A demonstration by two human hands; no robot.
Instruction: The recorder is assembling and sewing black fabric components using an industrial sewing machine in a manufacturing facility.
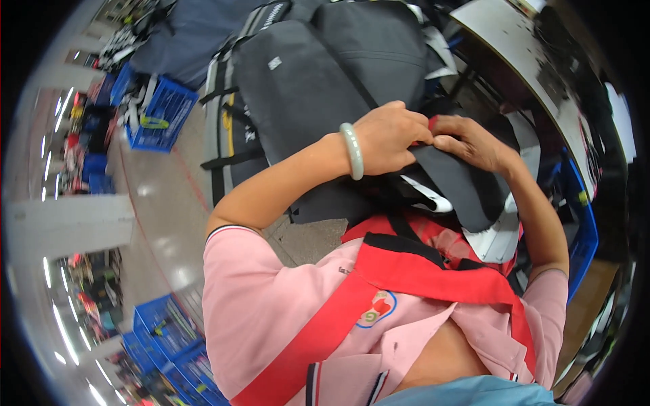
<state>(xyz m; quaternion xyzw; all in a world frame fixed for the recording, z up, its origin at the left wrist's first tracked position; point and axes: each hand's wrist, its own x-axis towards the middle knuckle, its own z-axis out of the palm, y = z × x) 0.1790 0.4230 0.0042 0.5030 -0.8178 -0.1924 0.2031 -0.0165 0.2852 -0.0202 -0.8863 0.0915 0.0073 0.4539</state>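
Note:
My left hand, with a pale bangle at the wrist, pinches the upper edge of a dark grey fabric piece. Close beside it, my right hand grips the same edge between thumb and fingers. A small bit of red shows between the two hands; what it belongs to is hidden. The fabric piece hangs toward my body, with a white strip beside it. Just beyond my hands lie large dark grey bag-like pieces with black straps.
Red fabric lies close to my body. A light-topped table runs along the right, above a blue crate. Another blue crate stands on the floor at far left, and more blue crates are at lower left.

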